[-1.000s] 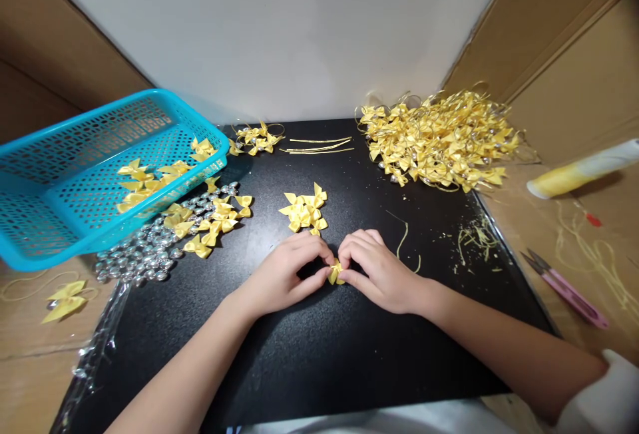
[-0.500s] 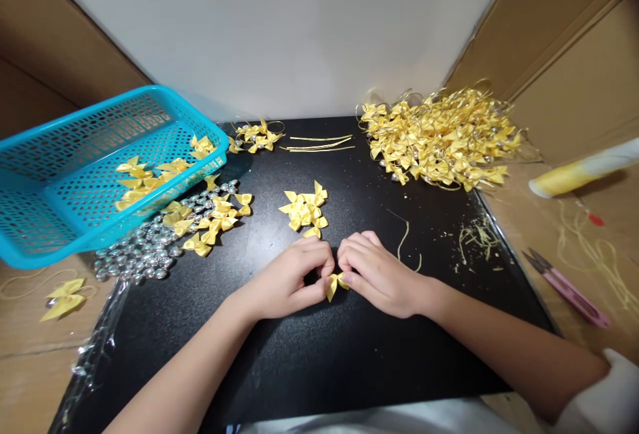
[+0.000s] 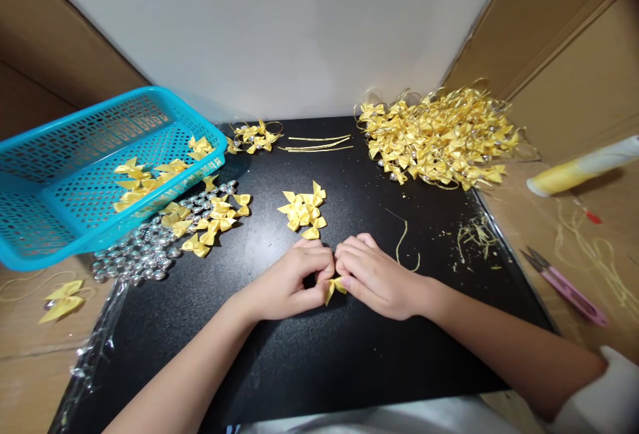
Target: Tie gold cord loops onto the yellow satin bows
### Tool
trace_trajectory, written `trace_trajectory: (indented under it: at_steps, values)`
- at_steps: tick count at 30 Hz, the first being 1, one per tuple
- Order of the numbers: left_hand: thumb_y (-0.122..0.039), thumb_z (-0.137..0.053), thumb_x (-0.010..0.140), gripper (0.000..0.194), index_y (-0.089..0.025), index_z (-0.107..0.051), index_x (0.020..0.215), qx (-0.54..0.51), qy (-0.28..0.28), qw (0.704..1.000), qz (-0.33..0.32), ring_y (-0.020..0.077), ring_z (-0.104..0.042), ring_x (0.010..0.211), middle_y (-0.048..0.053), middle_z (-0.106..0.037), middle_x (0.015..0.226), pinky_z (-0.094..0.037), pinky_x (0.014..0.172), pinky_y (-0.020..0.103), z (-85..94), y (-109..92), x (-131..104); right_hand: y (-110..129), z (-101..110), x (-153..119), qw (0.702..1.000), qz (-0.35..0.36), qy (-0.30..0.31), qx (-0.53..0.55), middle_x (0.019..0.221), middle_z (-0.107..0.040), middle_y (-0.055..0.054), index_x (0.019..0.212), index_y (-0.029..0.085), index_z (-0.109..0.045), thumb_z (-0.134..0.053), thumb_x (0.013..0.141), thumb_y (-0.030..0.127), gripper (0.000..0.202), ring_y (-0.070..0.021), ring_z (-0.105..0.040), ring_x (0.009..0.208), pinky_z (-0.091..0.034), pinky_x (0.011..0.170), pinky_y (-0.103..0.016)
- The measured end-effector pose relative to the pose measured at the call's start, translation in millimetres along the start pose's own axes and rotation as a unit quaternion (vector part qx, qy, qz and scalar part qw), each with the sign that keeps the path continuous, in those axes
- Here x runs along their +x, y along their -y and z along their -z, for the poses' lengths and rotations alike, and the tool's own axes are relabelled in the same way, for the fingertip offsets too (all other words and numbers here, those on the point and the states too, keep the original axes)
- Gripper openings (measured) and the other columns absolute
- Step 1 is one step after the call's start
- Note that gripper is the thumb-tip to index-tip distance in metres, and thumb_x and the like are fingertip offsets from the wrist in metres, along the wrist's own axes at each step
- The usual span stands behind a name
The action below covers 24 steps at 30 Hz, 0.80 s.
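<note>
A yellow ribbon bow point(image 3: 336, 285) is pinched between my two hands, low over the black tabletop point(image 3: 319, 361). My left hand point(image 3: 298, 279) is closed on its left side, thumb against curled fingers. On its right side my right hand point(image 3: 380, 277) grips with thumb and fingers. Part of the bow is hidden behind the fingertips. Just beyond my left hand lies a small cluster of yellow bows point(image 3: 303, 210). A loose piece of yellow cord point(image 3: 401, 244) rests past my right hand.
At left, a blue basket point(image 3: 94, 245) holds several bows; silvery beads point(image 3: 142, 251) lie beside it. Cut cords point(image 3: 319, 148) lie at the back. A heap of finished-looking bows point(image 3: 442, 138) fills the back right. Pink-handled snips point(image 3: 569, 291) and a yellow-white roll point(image 3: 574, 171) lie right.
Both hands stay on the bow, with only a very slight shift of the fingers. The whole view has moved a few pixels; nothing else has visibly changed.
</note>
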State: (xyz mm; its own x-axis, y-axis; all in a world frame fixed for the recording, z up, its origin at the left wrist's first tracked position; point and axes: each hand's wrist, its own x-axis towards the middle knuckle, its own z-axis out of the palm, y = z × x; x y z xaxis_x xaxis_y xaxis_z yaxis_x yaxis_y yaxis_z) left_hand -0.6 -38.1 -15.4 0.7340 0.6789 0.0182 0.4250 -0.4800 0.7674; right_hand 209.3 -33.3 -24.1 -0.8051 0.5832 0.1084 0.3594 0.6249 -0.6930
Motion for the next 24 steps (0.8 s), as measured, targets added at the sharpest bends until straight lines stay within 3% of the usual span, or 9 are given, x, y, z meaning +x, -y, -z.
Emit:
trace_trajectory:
  at_steps: [5,8,11,13,15,16,18,21,24]
  values:
    - [-0.012,-0.049,0.081,0.022,-0.020,-0.038,0.063,-0.024,-0.068,0.997,-0.005,0.0125,-0.045,0.064,-0.004,-0.048,0.063,-0.039,0.065,0.025,8.4,-1.3,-1.4,-1.8,1.4,-0.7,0.998,-0.019,-0.047,0.021,0.098,-0.059,-0.006,0.094,0.020,-0.051,-0.040,0.098,0.028,0.014,-0.0210,-0.050,0.096,-0.038,0.089,-0.039]
    - [-0.015,-0.050,0.083,0.024,-0.021,-0.040,0.062,0.025,-0.227,0.973,0.031,0.0124,-0.047,0.059,-0.003,-0.049,0.061,-0.039,0.060,0.026,19.1,3.8,-6.8,-2.2,0.8,-0.5,0.996,-0.041,-0.071,-0.026,0.129,-0.057,-0.013,0.125,0.017,-0.049,-0.046,0.097,0.030,0.031,-0.0254,-0.044,0.122,-0.035,0.101,-0.044]
    - [-0.018,-0.056,0.078,0.020,-0.021,-0.043,0.064,0.191,-0.459,0.859,0.118,0.0154,-0.050,0.062,-0.002,-0.050,0.064,-0.041,0.065,0.030,32.0,13.2,-13.4,-1.1,-2.5,0.7,0.993,-0.041,-0.019,-0.111,0.152,-0.042,-0.009,0.141,0.018,-0.041,-0.045,0.097,0.029,0.046,-0.0278,-0.027,0.141,-0.027,0.111,-0.050]
    - [-0.019,-0.060,0.073,0.016,-0.021,-0.046,0.067,0.307,-0.537,0.766,0.178,0.0212,-0.053,0.074,0.002,-0.052,0.071,-0.041,0.075,0.038,39.0,18.4,-16.5,-0.2,-5.0,1.5,0.988,-0.038,0.008,-0.150,0.158,-0.034,-0.006,0.144,0.019,-0.040,-0.043,0.098,0.030,0.047,-0.0283,-0.019,0.146,-0.022,0.113,-0.054]
    - [-0.021,-0.065,0.068,0.016,-0.019,-0.052,0.078,0.365,-0.573,0.707,0.198,0.0300,-0.055,0.091,0.008,-0.056,0.086,-0.039,0.085,0.047,42.1,20.5,-17.8,0.5,-6.5,1.9,0.985,-0.040,0.016,-0.167,0.158,-0.034,-0.005,0.143,0.019,-0.042,-0.042,0.099,0.032,0.046,-0.0288,-0.017,0.147,-0.020,0.114,-0.057]
    - [-0.021,-0.067,0.067,0.021,-0.018,-0.055,0.084,0.375,-0.568,0.708,0.188,0.0332,-0.054,0.098,0.012,-0.057,0.094,-0.037,0.088,0.050,41.6,20.2,-17.6,0.6,-6.7,1.8,0.985,-0.041,0.015,-0.168,0.157,-0.037,-0.005,0.142,0.019,-0.044,-0.042,0.099,0.032,0.046,-0.0290,-0.018,0.147,-0.020,0.114,-0.058]
    - [-0.022,-0.068,0.070,0.026,-0.018,-0.058,0.094,0.374,-0.496,0.772,0.138,0.0337,-0.053,0.103,0.013,-0.059,0.103,-0.034,0.090,0.050,37.4,17.6,-16.2,0.7,-6.2,1.1,0.987,-0.036,0.010,-0.156,0.152,-0.044,-0.005,0.139,0.019,-0.048,-0.044,0.098,0.033,0.044,-0.0291,-0.022,0.145,-0.020,0.114,-0.059]
    - [-0.021,-0.064,0.079,0.016,-0.024,-0.062,0.095,0.352,-0.270,0.895,0.049,0.0276,-0.055,0.096,0.006,-0.065,0.100,-0.033,0.086,0.044,28.4,12.7,-12.7,0.3,-4.9,-0.8,0.992,-0.022,-0.011,-0.123,0.140,-0.057,-0.006,0.133,0.020,-0.054,-0.048,0.097,0.032,0.038,-0.0279,-0.032,0.139,-0.020,0.113,-0.058]
    - [-0.022,-0.060,0.083,0.016,-0.025,-0.066,0.098,0.329,-0.152,0.932,0.023,0.0254,-0.054,0.094,0.005,-0.068,0.102,-0.031,0.082,0.041,24.2,10.4,-10.0,-0.4,-4.9,-2.3,0.994,-0.014,-0.055,-0.098,0.122,-0.069,-0.005,0.118,0.021,-0.063,-0.051,0.095,0.028,0.027,-0.0260,-0.043,0.129,-0.022,0.111,-0.054]
